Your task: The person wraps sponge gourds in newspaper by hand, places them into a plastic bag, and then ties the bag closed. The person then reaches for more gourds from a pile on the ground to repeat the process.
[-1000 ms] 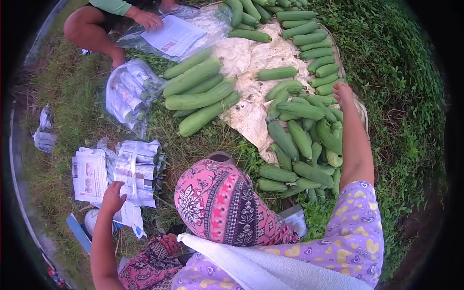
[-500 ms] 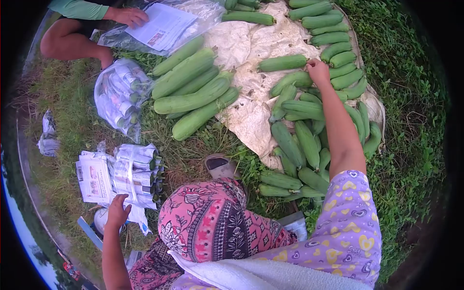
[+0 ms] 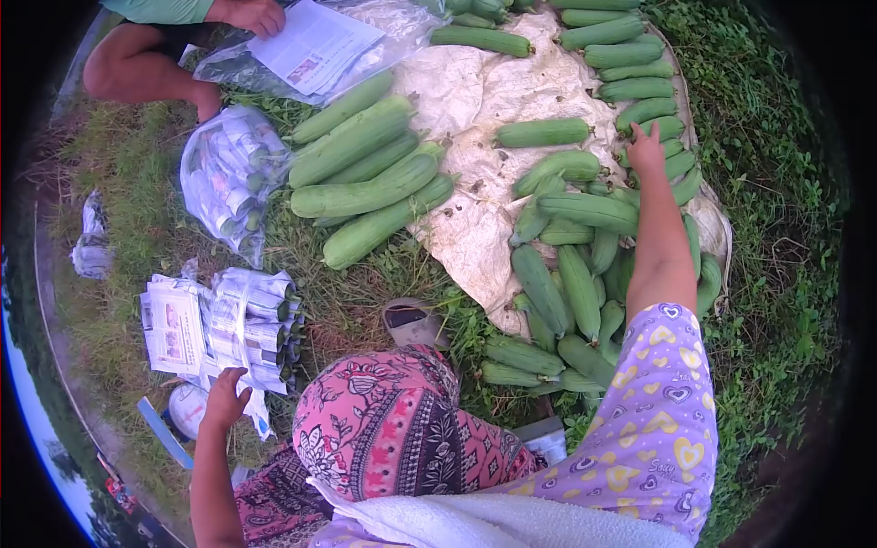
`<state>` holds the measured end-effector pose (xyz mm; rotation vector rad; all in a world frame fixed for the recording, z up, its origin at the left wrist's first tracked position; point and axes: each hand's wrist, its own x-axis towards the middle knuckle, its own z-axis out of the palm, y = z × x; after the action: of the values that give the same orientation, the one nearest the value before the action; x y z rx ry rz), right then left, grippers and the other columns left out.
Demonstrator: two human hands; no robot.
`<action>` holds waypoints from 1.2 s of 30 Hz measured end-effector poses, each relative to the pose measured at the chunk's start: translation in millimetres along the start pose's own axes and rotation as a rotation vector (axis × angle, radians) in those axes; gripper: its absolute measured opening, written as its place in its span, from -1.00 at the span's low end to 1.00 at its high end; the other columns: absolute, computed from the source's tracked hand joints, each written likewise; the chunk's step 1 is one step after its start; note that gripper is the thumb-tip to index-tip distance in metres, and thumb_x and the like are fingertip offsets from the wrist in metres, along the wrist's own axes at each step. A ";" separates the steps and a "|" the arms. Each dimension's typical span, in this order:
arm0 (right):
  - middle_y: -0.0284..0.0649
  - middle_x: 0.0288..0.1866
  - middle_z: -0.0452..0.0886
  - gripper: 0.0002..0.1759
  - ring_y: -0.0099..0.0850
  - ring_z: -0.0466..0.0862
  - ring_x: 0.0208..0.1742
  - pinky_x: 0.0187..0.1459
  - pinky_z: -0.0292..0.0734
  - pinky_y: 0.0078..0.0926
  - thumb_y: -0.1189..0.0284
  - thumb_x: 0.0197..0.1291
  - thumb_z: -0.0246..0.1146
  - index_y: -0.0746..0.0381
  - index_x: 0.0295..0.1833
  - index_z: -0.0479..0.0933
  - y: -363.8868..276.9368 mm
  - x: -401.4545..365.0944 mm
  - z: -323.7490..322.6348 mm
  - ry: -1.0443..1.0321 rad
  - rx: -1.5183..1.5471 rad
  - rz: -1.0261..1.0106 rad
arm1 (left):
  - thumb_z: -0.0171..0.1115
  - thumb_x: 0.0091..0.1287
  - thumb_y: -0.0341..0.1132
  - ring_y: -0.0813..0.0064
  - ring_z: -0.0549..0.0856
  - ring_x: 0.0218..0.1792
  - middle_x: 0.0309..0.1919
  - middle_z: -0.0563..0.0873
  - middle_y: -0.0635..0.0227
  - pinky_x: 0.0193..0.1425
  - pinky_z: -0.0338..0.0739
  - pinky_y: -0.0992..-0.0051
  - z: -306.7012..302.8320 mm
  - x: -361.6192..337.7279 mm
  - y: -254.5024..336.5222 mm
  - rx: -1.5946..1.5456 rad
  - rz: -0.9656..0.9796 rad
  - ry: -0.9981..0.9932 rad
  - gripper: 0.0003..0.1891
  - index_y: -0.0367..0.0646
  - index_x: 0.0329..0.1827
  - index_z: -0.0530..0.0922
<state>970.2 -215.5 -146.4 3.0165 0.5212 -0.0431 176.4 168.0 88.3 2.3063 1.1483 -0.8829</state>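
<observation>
**Head view: right hand out over the gourd pile, nothing picked up yet**

The right hand point(image 3: 647, 148) is stretched out to the far side of the green gourds point(image 3: 585, 210) heaped on a pale sheet point(image 3: 475, 91) spread over the grass. Its grip is wide, fingers splayed, with the tips touching a small gourd point(image 3: 674, 128) near the sheet's edge. It isn't closed on anything. My read is that this is the choosing stage, and the pick itself hasn't happened. To lift one, the fingers would need to wrap round a single gourd, and that's fiddly because they lie packed side by side and partly on top of each other.

The left hand point(image 3: 227, 399) is down low by the stack of paper-wrapped bundles point(image 3: 260, 320). Its grip is loose and empty, resting at the edge of the papers.

Other things around:
- Bigger gourds point(image 3: 365, 173) lie on the grass just left of the sheet.
- A clear bag of wrapped ones point(image 3: 228, 173) sits beside those.
- Another person's hand point(image 3: 247, 14) rests on printed sheets point(image 3: 315, 46) at the top.
- The person's own knee in pink patterned cloth point(image 3: 393, 425) sits between the two arms, and a sandal point(image 3: 416, 321) lies just past it.
</observation>
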 end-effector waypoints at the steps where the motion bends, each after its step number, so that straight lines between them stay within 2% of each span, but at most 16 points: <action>1: -0.12 0.53 0.07 -0.36 0.04 0.42 0.29 0.28 0.36 -0.10 0.30 0.06 0.34 -0.11 0.32 0.39 -1.4 4.8 13.6 0.053 0.023 -0.022 | 0.29 0.11 -0.39 0.01 0.55 0.08 0.02 0.58 0.05 0.20 0.44 0.21 -3.2 0.0 1.6 0.000 0.007 0.007 -0.58 -0.20 0.08 0.51; 3: 0.02 0.44 0.24 -0.41 -0.16 0.26 0.45 0.27 0.27 -0.06 0.29 0.04 0.38 0.06 0.24 0.45 -21.5 -10.4 -18.4 0.025 0.072 0.024 | 0.29 0.12 -0.37 0.02 0.56 0.08 0.02 0.59 0.06 0.20 0.45 0.21 -7.0 -1.3 3.5 0.032 0.011 0.034 -0.58 -0.18 0.08 0.51; 6: -0.07 0.40 0.31 -0.49 -0.21 0.36 0.37 0.24 0.32 -0.10 0.34 -0.03 0.43 0.06 0.12 0.54 -17.2 1.4 -17.6 0.039 0.023 0.037 | 0.28 0.14 -0.33 0.04 0.56 0.08 0.02 0.58 0.07 0.19 0.46 0.21 -3.1 -5.2 -9.0 0.052 -0.003 0.021 -0.58 -0.16 0.10 0.50; 10: -0.11 0.20 0.52 -0.66 -0.16 0.53 0.15 0.14 0.43 -0.22 0.48 0.02 0.16 0.13 -0.03 0.62 36.1 27.9 16.6 0.259 0.082 -0.102 | 0.26 0.18 -0.29 0.08 0.57 0.07 0.02 0.58 0.10 0.19 0.46 0.23 -11.9 -18.4 -21.3 0.078 -0.046 0.020 -0.57 -0.13 0.13 0.49; 12: -0.16 0.05 0.63 -0.62 -0.15 0.61 -0.01 0.08 0.45 -0.26 0.42 0.01 0.18 0.08 0.01 0.63 41.6 18.9 0.8 0.350 0.226 0.022 | 0.24 0.20 -0.27 0.08 0.57 0.07 0.02 0.58 0.10 0.20 0.45 0.24 -14.8 -32.0 -42.4 0.066 -0.057 0.065 -0.57 -0.12 0.15 0.49; 13: -0.15 0.02 0.65 -0.60 -0.14 0.65 -0.09 0.04 0.47 -0.24 0.38 0.01 0.20 0.02 0.04 0.63 43.6 16.2 -10.4 0.276 0.273 0.225 | 0.23 0.20 -0.26 0.08 0.57 0.07 0.02 0.58 0.10 0.20 0.45 0.24 -18.2 -41.1 -55.0 0.056 -0.055 0.093 -0.57 -0.12 0.15 0.49; 16: -0.17 0.04 0.65 -0.61 -0.18 0.66 -0.08 0.03 0.48 -0.27 0.13 0.16 0.21 -0.04 0.09 0.62 53.6 -5.1 -43.9 0.429 0.490 0.248 | 0.23 0.20 -0.27 0.08 0.58 0.07 0.03 0.59 0.09 0.21 0.45 0.24 -25.5 -74.1 -98.6 0.029 -0.158 0.151 -0.59 -0.12 0.13 0.52; 18: -0.10 0.01 0.65 -0.62 -0.22 0.66 -0.06 0.04 0.51 -0.33 0.27 0.24 0.21 0.18 0.12 0.59 33.7 -40.9 -85.1 0.494 0.503 0.195 | 0.23 0.19 -0.26 0.09 0.58 0.08 0.04 0.60 0.08 0.23 0.43 0.24 -29.9 -100.9 -123.6 -0.022 -0.253 0.182 -0.60 -0.13 0.10 0.55; 19: -0.06 0.01 0.63 -0.62 -0.26 0.65 0.00 0.09 0.55 -0.38 0.29 0.23 0.22 0.26 0.10 0.58 24.3 -58.4 -95.9 0.448 0.883 0.170 | 0.23 0.18 -0.26 0.10 0.58 0.09 0.04 0.60 0.08 0.23 0.43 0.24 -26.1 -114.8 -138.6 -0.011 -0.280 0.185 -0.60 -0.13 0.11 0.54; 21: 0.01 0.05 0.58 -0.62 -0.23 0.67 -0.10 0.03 0.55 -0.37 0.39 0.30 0.12 0.33 0.18 0.48 -22.2 -112.1 -139.0 0.436 1.062 0.065 | 0.23 0.18 -0.26 0.10 0.57 0.10 0.04 0.60 0.09 0.24 0.42 0.25 -7.4 -137.7 -169.1 0.001 -0.313 0.190 -0.59 -0.13 0.11 0.54; 27: 0.05 0.17 0.48 -0.48 -0.10 0.59 0.07 0.09 0.49 -0.24 0.27 0.37 0.05 0.34 0.33 0.25 -145.3 -182.2 -259.7 -0.005 1.749 -0.174 | 0.25 0.10 -0.31 0.11 0.58 0.08 0.01 0.61 0.11 0.21 0.44 0.23 114.8 -156.8 -230.0 -0.112 -0.363 0.204 -0.60 -0.16 0.05 0.57; 29: 0.03 0.26 0.41 -0.33 -0.14 0.49 0.21 0.19 0.37 -0.21 0.11 0.32 0.11 0.35 0.35 0.21 -195.2 -178.3 -288.0 -0.163 1.894 -0.295 | 0.31 0.07 -0.33 0.13 0.58 0.07 0.01 0.60 0.12 0.19 0.46 0.25 159.2 -147.5 -233.0 -0.173 -0.345 0.182 -0.56 -0.13 0.07 0.56; 32: -0.03 0.34 0.35 -0.21 -0.19 0.36 0.35 0.40 0.18 -0.12 0.03 0.21 0.26 0.33 0.36 0.22 -339.2 -235.6 -320.6 -0.913 2.195 -0.705 | 0.35 0.01 -0.34 0.14 0.57 0.06 0.04 0.56 0.17 0.16 0.47 0.26 225.8 -128.9 -238.0 -0.218 -0.354 0.284 -0.51 -0.13 0.08 0.53; 33: -0.08 0.38 0.31 -0.25 -0.21 0.28 0.41 0.48 0.01 -0.09 0.07 0.22 0.28 0.30 0.36 0.23 -381.5 -249.7 -321.3 -1.288 2.104 -0.561 | 0.36 0.00 -0.34 0.14 0.56 0.08 0.06 0.55 0.18 0.17 0.46 0.26 240.8 -122.4 -240.9 -0.213 -0.358 0.332 -0.49 -0.13 0.10 0.51; 34: -0.13 0.33 0.38 -0.33 -0.23 0.35 0.36 0.43 0.13 -0.12 0.10 0.26 0.25 0.27 0.33 0.28 -424.4 -246.7 -305.7 -1.193 1.972 -0.394 | 0.38 -0.01 -0.34 0.15 0.54 0.10 0.08 0.53 0.20 0.17 0.45 0.26 257.2 -117.1 -240.3 -0.212 -0.367 0.373 -0.46 -0.13 0.11 0.49; 36: -0.19 0.16 0.53 -0.52 -0.33 0.50 0.20 0.26 0.36 -0.23 0.17 0.31 0.22 0.24 0.19 0.39 -521.8 -315.6 -298.9 -1.308 1.540 -0.681 | 0.41 -0.04 -0.35 0.21 0.48 0.17 0.10 0.51 0.25 0.22 0.40 0.25 298.2 -107.3 -242.5 -0.236 -0.375 0.462 -0.37 -0.13 0.17 0.42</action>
<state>501.8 194.0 125.8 2.2018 1.6127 -3.2256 -176.1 67.3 -69.5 2.1891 1.8139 -0.2985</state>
